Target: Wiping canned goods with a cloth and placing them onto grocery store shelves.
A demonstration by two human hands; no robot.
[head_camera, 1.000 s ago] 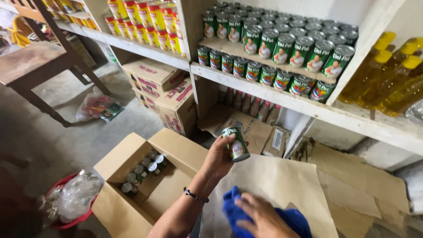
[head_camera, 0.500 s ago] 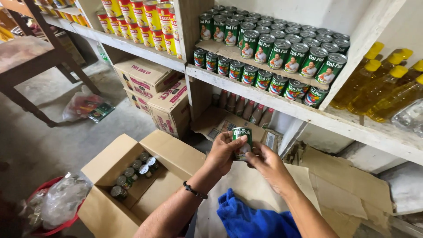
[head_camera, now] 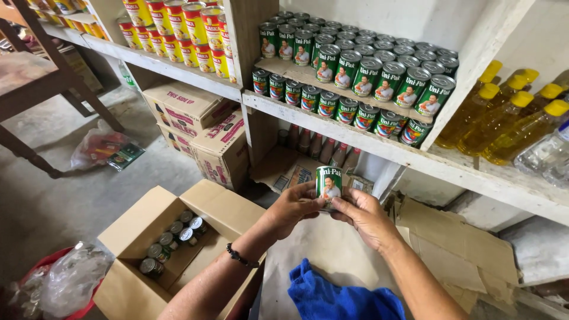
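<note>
A green can (head_camera: 328,183) with a pictured label is upright between both hands, below the shelf. My left hand (head_camera: 292,206) grips its left side, a dark bracelet on the wrist. My right hand (head_camera: 365,214) holds its right side and bottom. Rows of matching green cans (head_camera: 355,77) fill a two-tier white shelf (head_camera: 379,145) just above. An open cardboard box (head_camera: 178,249) at lower left holds several more cans (head_camera: 172,240). A blue cloth (head_camera: 344,299) lies under my right forearm.
Yellow and red cans (head_camera: 178,29) fill the left shelf. Bottles of yellow oil (head_camera: 510,118) stand on the right. Closed cartons (head_camera: 207,133) sit under the shelf, flattened cardboard (head_camera: 456,249) on the floor, a wooden table (head_camera: 29,89) and plastic bags (head_camera: 65,284) at left.
My right hand left the blue cloth and came up to join the left on the can. The can moved up and closer to the shelf.
</note>
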